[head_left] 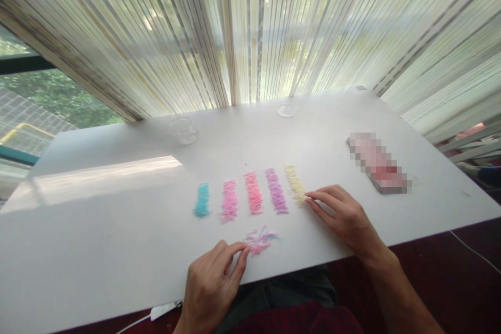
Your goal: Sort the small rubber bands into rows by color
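Note:
My right hand (342,216) pinches a small pale yellow strand at the lower end of a row of yellow strands (295,182). My left hand (219,271) has thumb and forefinger closed at the left edge of a loose pile of mixed pink, purple and blue strands (260,240); what lies between its fingertips is too small to make out. Left of the yellow row, thin strands lie in parallel bands: a purple row (276,191), a coral row (253,193), a pink row (229,201) and a turquoise row (202,200).
Toward the back of the white table (117,240) lie clear round plastic pieces (188,134) and a clear round lid (286,109). A blurred-out pink packet (378,164) rests at the right. Striped curtains (242,31) hang behind. A white cable piece (164,310) is by the front edge.

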Motion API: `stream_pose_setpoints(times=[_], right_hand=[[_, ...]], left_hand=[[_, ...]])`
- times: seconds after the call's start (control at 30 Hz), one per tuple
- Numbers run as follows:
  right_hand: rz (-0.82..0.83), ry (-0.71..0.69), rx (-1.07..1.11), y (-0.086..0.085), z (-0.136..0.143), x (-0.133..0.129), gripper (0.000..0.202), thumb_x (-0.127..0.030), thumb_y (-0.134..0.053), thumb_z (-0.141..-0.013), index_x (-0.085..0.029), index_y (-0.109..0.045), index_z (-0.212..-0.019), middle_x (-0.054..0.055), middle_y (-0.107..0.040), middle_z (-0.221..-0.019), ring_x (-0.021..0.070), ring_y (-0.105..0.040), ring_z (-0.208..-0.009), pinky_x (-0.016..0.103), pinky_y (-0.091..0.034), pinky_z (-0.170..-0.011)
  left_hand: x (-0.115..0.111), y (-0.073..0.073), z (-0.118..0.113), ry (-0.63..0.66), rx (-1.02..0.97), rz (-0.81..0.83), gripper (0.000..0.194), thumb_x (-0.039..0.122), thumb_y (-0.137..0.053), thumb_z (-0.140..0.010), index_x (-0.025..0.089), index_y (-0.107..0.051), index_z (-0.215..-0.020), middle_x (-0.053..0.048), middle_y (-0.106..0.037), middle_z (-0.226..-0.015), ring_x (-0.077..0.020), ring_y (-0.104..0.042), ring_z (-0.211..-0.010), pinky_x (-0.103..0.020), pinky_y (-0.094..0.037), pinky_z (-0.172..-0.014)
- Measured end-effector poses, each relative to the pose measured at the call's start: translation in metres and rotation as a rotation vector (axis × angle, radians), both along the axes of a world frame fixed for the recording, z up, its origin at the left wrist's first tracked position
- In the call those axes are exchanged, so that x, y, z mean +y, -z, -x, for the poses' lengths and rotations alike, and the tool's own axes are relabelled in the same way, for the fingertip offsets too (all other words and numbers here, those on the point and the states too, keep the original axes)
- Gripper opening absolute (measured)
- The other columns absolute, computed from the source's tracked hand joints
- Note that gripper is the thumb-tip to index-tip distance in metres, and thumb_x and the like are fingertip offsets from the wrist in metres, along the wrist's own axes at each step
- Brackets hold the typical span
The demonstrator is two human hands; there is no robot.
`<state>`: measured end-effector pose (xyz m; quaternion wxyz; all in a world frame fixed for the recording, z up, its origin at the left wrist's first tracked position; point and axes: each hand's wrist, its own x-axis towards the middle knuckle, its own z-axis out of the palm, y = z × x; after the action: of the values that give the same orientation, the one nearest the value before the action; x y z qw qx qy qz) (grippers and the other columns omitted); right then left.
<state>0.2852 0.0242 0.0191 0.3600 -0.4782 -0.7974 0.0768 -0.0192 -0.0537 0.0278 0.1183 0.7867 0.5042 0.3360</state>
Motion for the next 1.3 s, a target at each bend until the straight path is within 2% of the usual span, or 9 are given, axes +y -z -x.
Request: stream_pose_setpoints(times=[0.13,0.27,0.43,0.57,0.77,0.9,1.0,1.3], right_hand=[[-0.031,0.048,-0.023,-0.001,0.001,-0.003,0.013,-0.021,-0.064,-0.1,-0.02,-0.073,-0.109,0.007,-0.072,-0.093,0.0234,-0.069,-0.087,0.038,-0.059,-0.079],[-0.036,0.048,0.035,-0.005,0.014,-0.019,0.013,-0.016,-0.065,-0.098,-0.02,-0.071,-0.109,0.007,-0.072,-0.093,0.0219,-0.068,-0.086,0.036,-0.059,-0.079],[0.156,-0.188,0.126,-0.01,0.048,-0.043,0.012,-0.014,-0.062,-0.099,-0.02,-0.07,-0.107,0.005,-0.069,-0.089,0.0193,-0.066,-0.081,0.032,-0.059,-0.071],[0.209,-0.27,0.127,-0.008,0.069,-0.054,0.01,-0.015,-0.062,-0.099,-0.019,-0.069,-0.104,0.005,-0.068,-0.086,0.02,-0.063,-0.079,0.033,-0.057,-0.068],[0.205,-0.284,0.074,-0.001,0.084,-0.052,0.009,-0.015,-0.06,-0.1,-0.019,-0.068,-0.102,0.005,-0.068,-0.086,0.0206,-0.062,-0.079,0.033,-0.056,-0.07],[0.195,-0.282,0.062,0.001,0.087,-0.05,0.011,-0.016,-0.058,-0.102,-0.02,-0.067,-0.097,0.005,-0.067,-0.083,0.0201,-0.062,-0.078,0.032,-0.055,-0.069],[0.187,-0.28,0.098,-0.001,0.087,-0.05,0.01,-0.016,-0.059,-0.101,-0.021,-0.067,-0.099,0.004,-0.068,-0.083,0.0198,-0.062,-0.078,0.031,-0.056,-0.069],[0.17,-0.289,0.19,-0.005,0.088,-0.047,0.011,-0.013,-0.058,-0.102,-0.02,-0.066,-0.105,0.005,-0.069,-0.086,0.0198,-0.063,-0.079,0.033,-0.056,-0.071]], left_hand=[[-0.002,-0.001,0.007,-0.047,0.021,0.012,0.011,0.024,-0.058,-0.103,0.02,-0.068,-0.101,0.004,-0.061,-0.066,-0.0103,-0.054,-0.05,-0.022,-0.041,-0.051],[-0.002,-0.004,0.008,-0.025,0.064,0.028,0.015,0.028,-0.056,-0.103,0.02,-0.068,-0.106,0.003,-0.062,-0.069,-0.0113,-0.058,-0.052,-0.023,-0.043,-0.051],[0.001,-0.003,0.002,0.007,0.119,0.011,0.019,0.03,-0.053,-0.104,0.02,-0.069,-0.106,0.001,-0.067,-0.073,-0.0131,-0.065,-0.057,-0.024,-0.046,-0.053],[0.004,-0.001,-0.003,-0.005,0.168,-0.01,0.023,0.029,-0.048,-0.106,0.021,-0.07,-0.106,0.001,-0.068,-0.074,-0.014,-0.066,-0.057,-0.026,-0.046,-0.054],[0.005,0.002,-0.005,0.004,0.193,-0.002,0.026,0.028,-0.047,-0.107,0.023,-0.071,-0.099,0.002,-0.066,-0.071,-0.0136,-0.065,-0.054,-0.026,-0.046,-0.054],[0.004,0.001,-0.004,0.017,0.177,0.007,0.027,0.027,-0.047,-0.107,0.022,-0.071,-0.097,0.001,-0.067,-0.072,-0.0139,-0.066,-0.057,-0.026,-0.047,-0.055],[0.003,0.0,-0.003,0.018,0.166,0.001,0.024,0.027,-0.049,-0.106,0.022,-0.071,-0.098,0.001,-0.067,-0.072,-0.0134,-0.066,-0.057,-0.025,-0.046,-0.055],[0.007,-0.004,-0.002,0.04,0.007,0.037,0.012,0.021,-0.057,-0.102,0.02,-0.07,-0.101,0.003,-0.062,-0.069,-0.0109,-0.058,-0.055,-0.022,-0.042,-0.053]])
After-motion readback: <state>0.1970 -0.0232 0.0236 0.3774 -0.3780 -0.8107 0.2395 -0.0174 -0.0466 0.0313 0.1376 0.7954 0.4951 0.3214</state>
